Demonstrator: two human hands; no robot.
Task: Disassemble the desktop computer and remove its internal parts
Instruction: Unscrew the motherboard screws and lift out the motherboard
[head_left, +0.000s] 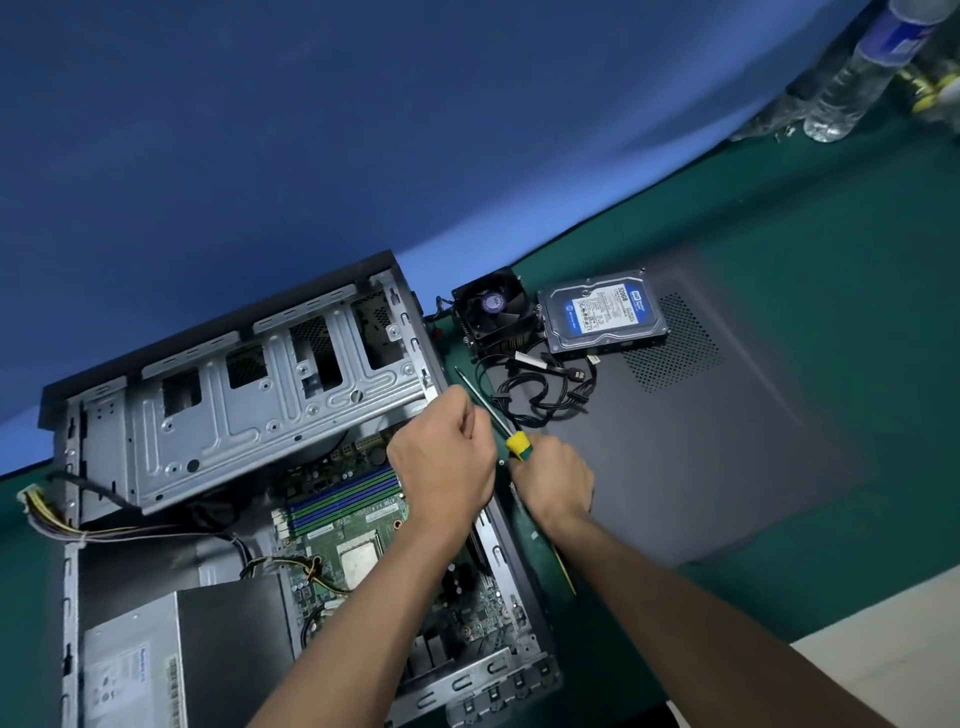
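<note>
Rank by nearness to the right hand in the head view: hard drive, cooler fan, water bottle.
From the right hand:
1. Cooler fan, beyond the hand, beside the case.
2. Hard drive, right of the fan.
3. Water bottle, far right corner.

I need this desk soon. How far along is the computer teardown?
Out already: side panel, hard drive, cooler fan, some cables. In hand: the right hand holds a screwdriver, the left hand beside it. Still inside the case: motherboard, power supply.
</note>
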